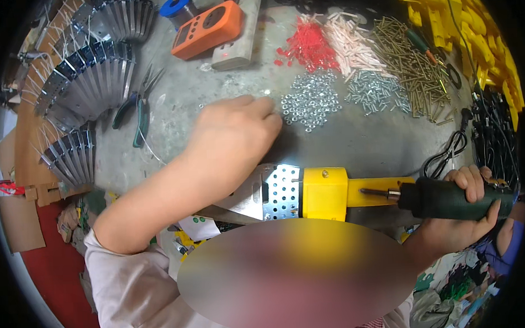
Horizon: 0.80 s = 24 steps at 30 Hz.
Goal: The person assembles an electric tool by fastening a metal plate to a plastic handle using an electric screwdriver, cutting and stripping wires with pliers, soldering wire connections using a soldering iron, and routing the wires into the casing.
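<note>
Perforated plate [283,199], just below the frame's centre, already meets the yellow handle [326,197]; we judge fastening unfinished. Our right hand [458,231] grips the green screwdriver [436,201]; our left hand [231,133] curls near nuts [310,102], contents hidden.

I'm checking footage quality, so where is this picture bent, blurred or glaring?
Head view: black corners, edges curving toward the rim; a smooth oval blur hides the lower middle; the left hand looks slightly smeared; the perforated metal plate glares brightly.
</note>
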Each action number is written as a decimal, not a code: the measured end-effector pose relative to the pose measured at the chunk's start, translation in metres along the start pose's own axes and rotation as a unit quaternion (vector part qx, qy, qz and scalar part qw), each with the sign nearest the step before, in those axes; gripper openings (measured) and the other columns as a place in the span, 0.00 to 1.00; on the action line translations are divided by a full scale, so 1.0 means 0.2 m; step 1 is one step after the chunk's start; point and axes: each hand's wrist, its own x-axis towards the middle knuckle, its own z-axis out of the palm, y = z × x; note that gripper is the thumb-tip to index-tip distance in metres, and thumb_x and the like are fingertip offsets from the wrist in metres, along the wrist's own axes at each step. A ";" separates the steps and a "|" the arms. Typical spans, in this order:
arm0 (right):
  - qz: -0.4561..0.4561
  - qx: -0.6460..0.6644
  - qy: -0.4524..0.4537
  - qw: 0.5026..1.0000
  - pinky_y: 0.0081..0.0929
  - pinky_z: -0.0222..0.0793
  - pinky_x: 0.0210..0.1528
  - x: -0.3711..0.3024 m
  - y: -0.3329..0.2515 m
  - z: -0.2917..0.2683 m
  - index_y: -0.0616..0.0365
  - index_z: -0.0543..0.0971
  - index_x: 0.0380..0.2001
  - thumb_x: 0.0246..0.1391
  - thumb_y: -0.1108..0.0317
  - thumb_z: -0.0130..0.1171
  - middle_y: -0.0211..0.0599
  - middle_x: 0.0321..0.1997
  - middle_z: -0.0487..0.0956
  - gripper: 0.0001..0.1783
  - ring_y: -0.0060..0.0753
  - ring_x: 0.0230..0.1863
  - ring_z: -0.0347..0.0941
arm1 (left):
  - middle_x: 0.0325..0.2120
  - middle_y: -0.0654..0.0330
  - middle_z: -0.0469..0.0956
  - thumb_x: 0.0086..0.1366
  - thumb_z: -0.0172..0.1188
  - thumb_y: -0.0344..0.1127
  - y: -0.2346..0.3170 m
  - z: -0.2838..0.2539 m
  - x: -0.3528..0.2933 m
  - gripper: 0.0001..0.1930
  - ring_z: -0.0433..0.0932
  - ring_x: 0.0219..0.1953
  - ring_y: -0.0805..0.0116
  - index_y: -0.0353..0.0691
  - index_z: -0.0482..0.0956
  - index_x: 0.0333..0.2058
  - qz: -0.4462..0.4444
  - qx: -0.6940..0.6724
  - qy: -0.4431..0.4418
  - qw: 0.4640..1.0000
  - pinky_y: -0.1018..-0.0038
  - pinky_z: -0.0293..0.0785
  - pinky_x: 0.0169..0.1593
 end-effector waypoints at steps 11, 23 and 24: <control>0.035 0.028 0.016 0.999 0.29 0.61 0.46 0.02 0.11 0.02 0.60 0.61 0.44 0.57 0.59 0.50 0.27 0.29 0.60 0.19 0.22 0.31 0.61 | 0.25 0.59 0.75 0.41 0.63 0.24 0.19 0.11 -0.21 0.09 0.74 0.27 0.62 0.37 0.77 0.25 -0.107 -0.321 0.155 0.928 0.71 0.69 0.30; 0.062 0.029 0.021 0.997 0.30 0.62 0.46 0.03 0.11 0.00 0.60 0.61 0.44 0.57 0.59 0.51 0.27 0.29 0.61 0.19 0.23 0.32 0.62 | 0.29 0.58 0.75 0.40 0.61 0.25 0.12 -0.01 -0.22 0.13 0.77 0.29 0.65 0.34 0.77 0.31 -0.028 -0.180 0.088 0.979 0.76 0.73 0.26; 0.063 0.029 0.020 0.997 0.30 0.62 0.46 0.03 0.12 0.00 0.60 0.61 0.44 0.57 0.59 0.51 0.27 0.29 0.61 0.19 0.23 0.32 0.62 | 0.27 0.59 0.73 0.41 0.60 0.27 0.15 -0.05 -0.20 0.12 0.75 0.28 0.66 0.34 0.77 0.29 -0.008 -0.118 0.049 0.992 0.76 0.72 0.25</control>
